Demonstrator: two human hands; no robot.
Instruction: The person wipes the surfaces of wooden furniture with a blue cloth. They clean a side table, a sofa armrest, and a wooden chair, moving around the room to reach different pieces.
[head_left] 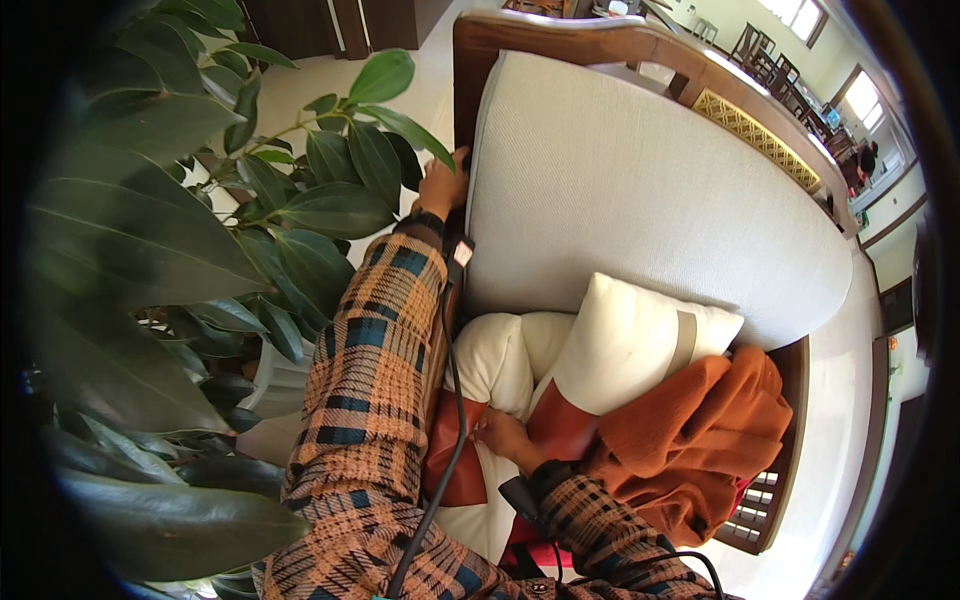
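My left hand (441, 187) reaches forward to the dark wooden side edge of the sofa, beside the big light grey back cushion (640, 180). Its fingertips are partly hidden at the wood, so their grip cannot be made out. Lower down, my right hand (508, 440) has its fingers closed on a white and brown throw pillow (455, 455) that lies against the sofa's left side. A second white and brown pillow (625, 340) with a grey stripe leans at an angle just right of it. An orange-brown blanket (690, 440) lies crumpled by my right forearm.
A large leafy plant (330, 190) crowds my left arm, its pale pot (280, 380) partly covered by leaves. The sofa's wooden back rail (570, 40) curves along the far side. Black cables (452, 400) hang along my arms. Far right, chairs and a person are visible.
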